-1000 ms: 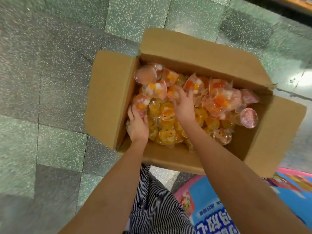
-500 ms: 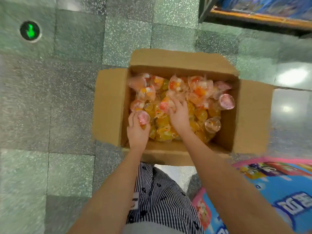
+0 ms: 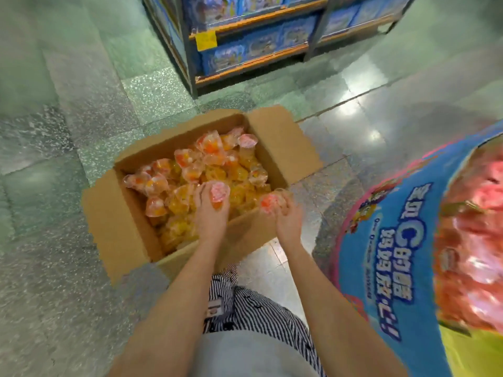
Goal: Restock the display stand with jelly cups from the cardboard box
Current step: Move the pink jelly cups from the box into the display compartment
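Left hand (image 3: 209,216) and right hand (image 3: 287,216) each grip a small pink-orange plastic jelly cup (image 3: 219,192) in curled fingers by the open brown cardboard box's (image 3: 109,213) near edge, likely bound for the round blue display stand (image 3: 381,240)

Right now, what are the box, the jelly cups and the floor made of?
The box: brown cardboard, matte, with rough cut flap edges. The jelly cups: probably thin clear plastic, glossy, since the orange and pink filling shows through. The floor: likely polished terrazzo or stone tiles, speckled, with lights reflecting off it.
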